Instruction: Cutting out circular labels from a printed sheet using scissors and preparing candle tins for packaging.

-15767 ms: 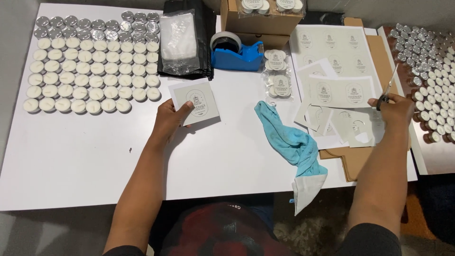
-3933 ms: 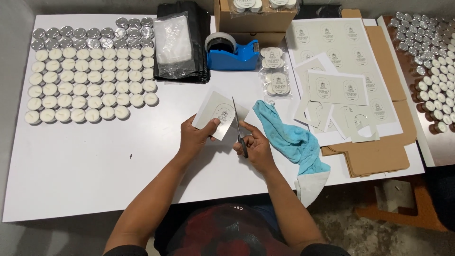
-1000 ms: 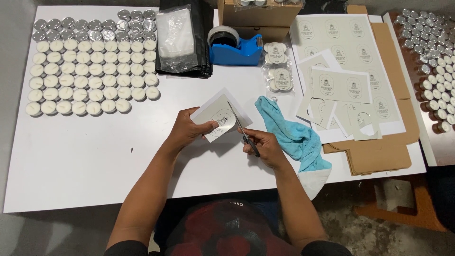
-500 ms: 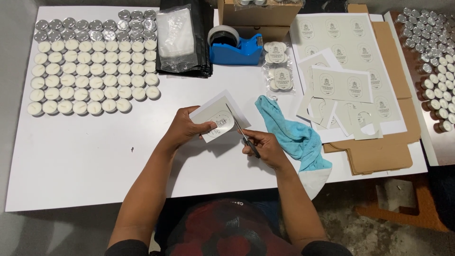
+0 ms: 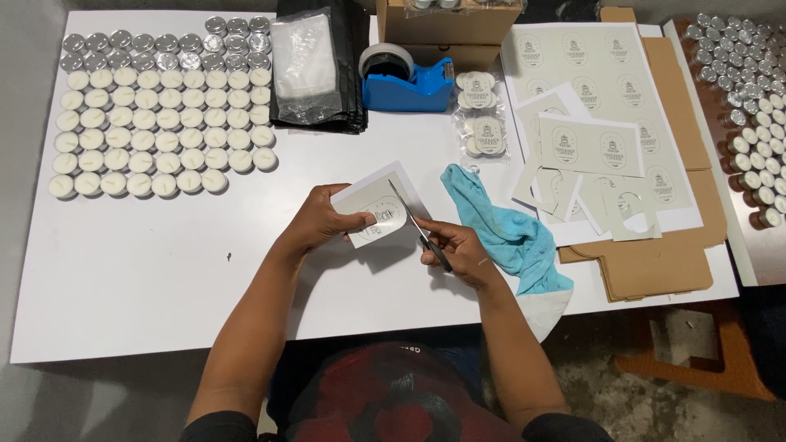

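My left hand [image 5: 321, 219] pinches a small grey-and-white label sheet [image 5: 375, 206] printed with one oval label, held just above the white table [image 5: 147, 270]. My right hand [image 5: 453, 248] grips a pair of scissors [image 5: 416, 227]. Their blades point up and left, and they cut into the sheet along the right side of the oval. Both hands are close together near the table's middle.
Rows of white tealight candles [image 5: 155, 131] with silver cups behind fill the left. A blue tape dispenser [image 5: 404, 80], plastic bags [image 5: 304, 59], a cardboard box [image 5: 446, 26], a blue cloth [image 5: 508, 233], label sheets [image 5: 594, 123] on flat cardboard and more candles [image 5: 749, 98] lie behind and right.
The sheet has turned slightly in my left hand and the scissors have worked further around the oval. Much earlier my right hand brought the scissors over from the right.
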